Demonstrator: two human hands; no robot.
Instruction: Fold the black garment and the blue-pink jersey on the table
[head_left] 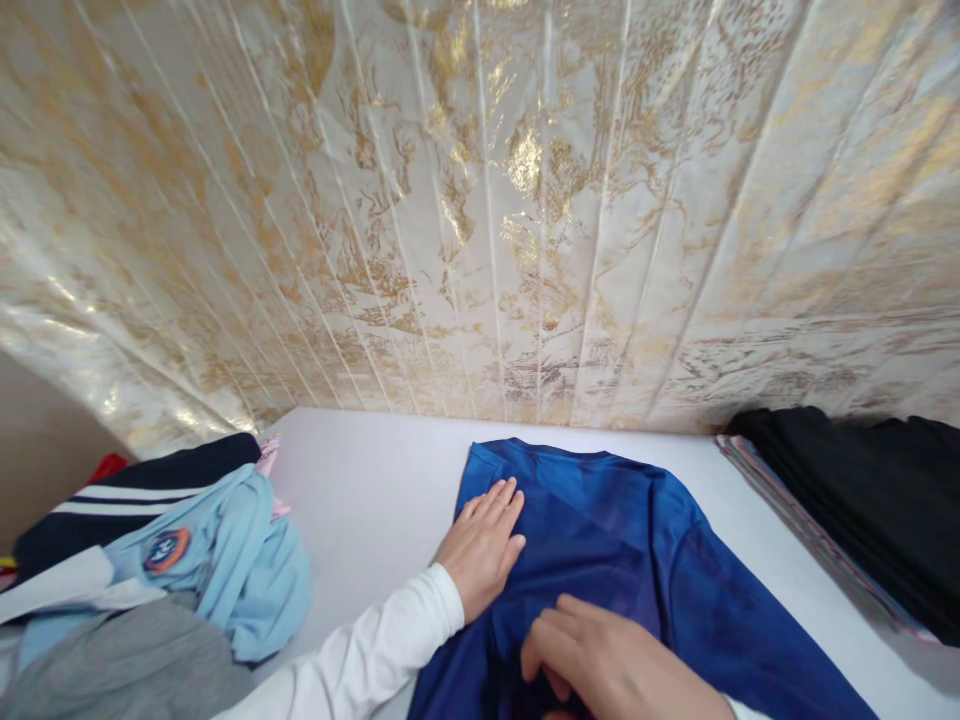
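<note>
A dark blue long-sleeved garment [570,530] is spread on the white table, its top edge toward the wall and one sleeve slanting down to the right. My left hand [484,545] lies flat on its left side, palm down, fingers stretched out. Lower and to the right, my right hand [600,650] hangs over the fabric with its fingers curled downward. Its fingertips are partly hidden, so I cannot make out what is in them, if anything. Folds show in the cloth near the right hand, and the lower part of the garment runs out of view.
A loose heap with a light blue shirt [262,570], a grey cloth [127,660] and a navy striped garment [165,485] lies at the left. At the right is a stack of folded clothes, black ones [862,510] on top. A gold-patterned curtain [510,220] borders the table's [367,490] far edge.
</note>
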